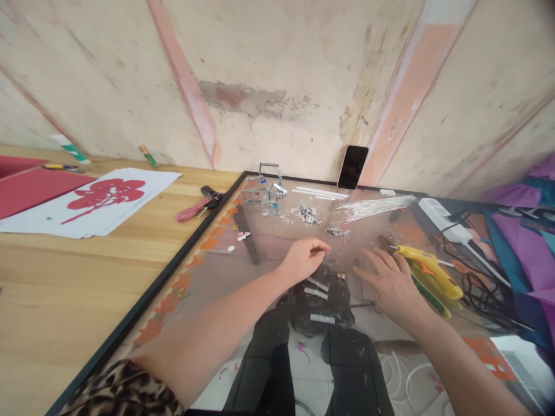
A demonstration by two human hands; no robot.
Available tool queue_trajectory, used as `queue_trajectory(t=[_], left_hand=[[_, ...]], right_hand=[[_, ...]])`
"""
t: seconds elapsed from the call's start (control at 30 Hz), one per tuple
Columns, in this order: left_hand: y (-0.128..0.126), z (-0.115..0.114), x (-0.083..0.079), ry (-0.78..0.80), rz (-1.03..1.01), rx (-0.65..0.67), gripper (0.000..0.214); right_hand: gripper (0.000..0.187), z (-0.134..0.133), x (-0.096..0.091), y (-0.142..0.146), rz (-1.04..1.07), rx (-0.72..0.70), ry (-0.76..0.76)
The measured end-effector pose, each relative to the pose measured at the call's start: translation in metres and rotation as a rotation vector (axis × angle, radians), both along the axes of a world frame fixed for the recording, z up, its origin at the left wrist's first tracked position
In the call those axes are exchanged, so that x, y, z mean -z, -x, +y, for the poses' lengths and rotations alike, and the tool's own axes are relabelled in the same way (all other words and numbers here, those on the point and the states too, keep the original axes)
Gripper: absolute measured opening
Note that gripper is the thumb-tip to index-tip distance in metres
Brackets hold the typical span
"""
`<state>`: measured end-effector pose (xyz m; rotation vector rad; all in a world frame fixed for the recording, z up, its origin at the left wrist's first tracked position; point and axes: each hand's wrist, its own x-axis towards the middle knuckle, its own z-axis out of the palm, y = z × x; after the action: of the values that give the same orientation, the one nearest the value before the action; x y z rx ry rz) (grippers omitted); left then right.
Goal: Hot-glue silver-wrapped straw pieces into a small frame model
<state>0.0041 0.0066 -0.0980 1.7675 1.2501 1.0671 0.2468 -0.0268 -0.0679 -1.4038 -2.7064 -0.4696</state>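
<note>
My left hand [306,257] is just above the glass table top, its thumb and fingertips pinched together. Whatever it may hold is too small to make out. My right hand [390,281] has its fingers spread low over the glass, beside a yellow hot glue gun [431,268] and green-handled pliers [429,293]. Between and below my hands lie several small grey strips [322,318]. Beyond the left hand is a pile of small silvery scraps [307,213]. A bundle of thin white wires [375,208] lies farther back.
At the back stand small wire-like frames [266,190], near white sticks [321,193] and a phone [353,167] leaning on the wall. To the right lie a white power strip [444,221] and black cables [481,294]. Scissors [199,205] and printed paper [113,202] occupy the wooden table.
</note>
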Motion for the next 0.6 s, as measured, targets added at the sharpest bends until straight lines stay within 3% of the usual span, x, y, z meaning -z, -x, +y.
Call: queue_trajectory(t=[0.37,0.6], left_hand=[[0.0001,-0.0012,-0.0034,0.010,0.006,-0.003,0.024],[0.0005,-0.0012,-0.0026,0.009,-0.009,0.001,0.024]], right_hand=[[0.034,-0.0040,-0.0064,-0.0057,0.014,-0.014,0.028],[0.036,0.0018,-0.0008,-0.0074,-0.026,0.055,-0.066]])
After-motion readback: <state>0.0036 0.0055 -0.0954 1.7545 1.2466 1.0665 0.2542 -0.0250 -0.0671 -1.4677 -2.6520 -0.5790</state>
